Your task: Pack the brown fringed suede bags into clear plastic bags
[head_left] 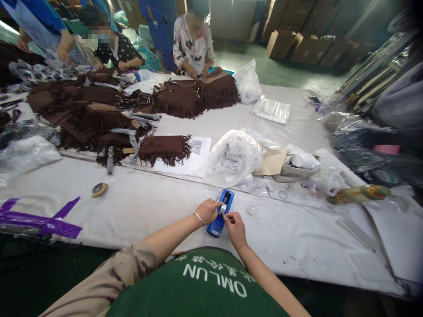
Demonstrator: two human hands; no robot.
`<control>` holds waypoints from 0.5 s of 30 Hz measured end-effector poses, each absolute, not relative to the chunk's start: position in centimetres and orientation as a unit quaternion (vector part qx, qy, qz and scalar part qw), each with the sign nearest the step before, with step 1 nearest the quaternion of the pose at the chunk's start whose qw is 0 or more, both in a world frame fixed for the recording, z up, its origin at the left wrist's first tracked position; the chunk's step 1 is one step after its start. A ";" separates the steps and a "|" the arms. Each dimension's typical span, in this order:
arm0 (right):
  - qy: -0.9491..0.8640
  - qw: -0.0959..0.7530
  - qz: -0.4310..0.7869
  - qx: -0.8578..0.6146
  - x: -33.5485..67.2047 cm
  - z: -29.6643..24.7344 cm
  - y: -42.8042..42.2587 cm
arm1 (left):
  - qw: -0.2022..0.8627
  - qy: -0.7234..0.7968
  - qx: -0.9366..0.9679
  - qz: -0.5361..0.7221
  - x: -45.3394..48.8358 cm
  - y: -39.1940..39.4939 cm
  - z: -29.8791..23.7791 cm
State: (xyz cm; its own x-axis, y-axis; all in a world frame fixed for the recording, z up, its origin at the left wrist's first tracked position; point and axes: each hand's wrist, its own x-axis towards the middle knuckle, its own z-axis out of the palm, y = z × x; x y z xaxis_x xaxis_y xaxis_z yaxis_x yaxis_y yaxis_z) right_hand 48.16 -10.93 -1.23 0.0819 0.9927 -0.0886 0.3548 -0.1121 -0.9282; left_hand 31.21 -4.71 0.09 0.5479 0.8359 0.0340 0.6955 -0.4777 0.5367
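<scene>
A blue tape dispenser [216, 227] stands on the table's near side, directly in front of me. In it sits a small roll of clear tape [223, 209]. My left hand [208, 211], with a bracelet at the wrist, reaches over the dispenser from the left, its fingers closed at the roll. On the other side, my right hand [235, 230] is held in a pinch beside the roll. Whatever lies between its fingertips is too small to make out.
Brown fringed bags [180, 99] cover the table's far left, with one fringed pouch [163, 147] nearer. A stuffed plastic bag [234, 154] lies beyond the dispenser. A tape roll [99, 189] rests at left, a bottle [360, 193] at right. Several people work across the table.
</scene>
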 end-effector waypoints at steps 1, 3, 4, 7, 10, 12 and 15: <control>-0.545 0.389 0.407 -0.621 48.1 -1.1 -11.0 | 0.236 0.448 0.850 0.145 31.2 -4.6 0.1; -0.557 0.385 0.404 -0.616 48.1 -0.8 -11.3 | 0.233 0.443 0.854 0.143 31.1 -4.7 0.1; -0.563 0.382 0.402 -0.613 48.2 -0.7 -11.5 | 0.233 0.442 0.855 0.142 31.1 -4.8 0.1; -0.575 0.376 0.396 -0.609 48.2 -0.4 -12.4 | 0.234 0.443 0.854 0.143 31.1 -5.3 0.0; -0.582 0.369 0.389 -0.611 48.0 -0.1 -13.3 | 0.241 0.447 0.849 0.146 31.3 -5.8 0.0; -0.588 0.361 0.387 -0.612 47.8 0.2 -13.9 | 0.247 0.456 0.842 0.149 31.3 -5.9 -0.1; -0.597 0.346 0.383 -0.614 47.1 1.0 -15.0 | 0.259 0.476 0.825 0.158 30.8 -5.8 -0.2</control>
